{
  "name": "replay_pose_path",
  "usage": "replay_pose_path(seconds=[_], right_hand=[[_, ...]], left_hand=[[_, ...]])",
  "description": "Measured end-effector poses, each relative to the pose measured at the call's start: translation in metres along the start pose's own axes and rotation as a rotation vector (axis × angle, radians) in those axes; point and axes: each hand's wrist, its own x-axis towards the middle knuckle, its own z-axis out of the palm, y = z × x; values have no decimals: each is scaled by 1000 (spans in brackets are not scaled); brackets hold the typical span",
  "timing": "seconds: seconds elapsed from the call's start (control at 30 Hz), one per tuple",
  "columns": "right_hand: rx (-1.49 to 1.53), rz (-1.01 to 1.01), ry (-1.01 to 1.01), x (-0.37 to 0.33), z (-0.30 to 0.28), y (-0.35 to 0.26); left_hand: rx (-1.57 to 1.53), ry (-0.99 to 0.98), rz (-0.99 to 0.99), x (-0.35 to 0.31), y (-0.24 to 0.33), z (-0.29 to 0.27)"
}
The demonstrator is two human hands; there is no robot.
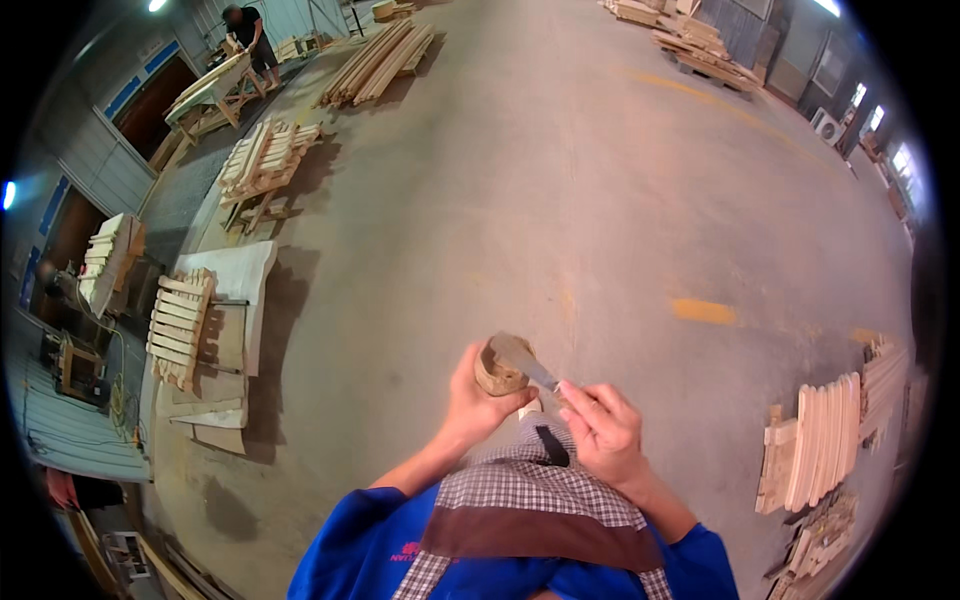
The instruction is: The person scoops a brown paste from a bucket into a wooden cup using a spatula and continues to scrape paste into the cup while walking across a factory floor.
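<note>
In front of my body, my left hand (pixel 472 400) is wrapped round a small brown tub (pixel 497 380), tilted so its mouth shows. A putty knife (pixel 527 362) is in my right hand (pixel 606 428), pinched by its handle. Its broad grey blade lies over the mouth of the tub; whether the tip touches what is inside I cannot tell. Brownish material coats the tub's wall and rim. A checked apron (pixel 540 490) over a blue shirt shows below my hands.
Slatted wooden panels (pixel 180 328) rest on a covered stand at the left, with another slatted stack (pixel 265 160) beyond. Long boards (pixel 378 62) lie farther off. More slatted wood (pixel 822 440) stands at the right. A person (pixel 252 40) works at a far-left bench.
</note>
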Motion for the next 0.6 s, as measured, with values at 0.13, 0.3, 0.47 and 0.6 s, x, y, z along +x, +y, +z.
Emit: replay_pose_path(seconds=[0.13,0.3,0.47,0.6], right_hand=[[12,-52,-109,137,-10,66],[18,-96,-174,278,16,179],[-81,-64,-172,422,43,297],[292,206,31,553,44,351]], left_hand=[[28,130,69,126,36,-3],[80,263,117,300,19,-14],[-20,348,60,509,14,-27],[40,183,137,669,27,-27]])
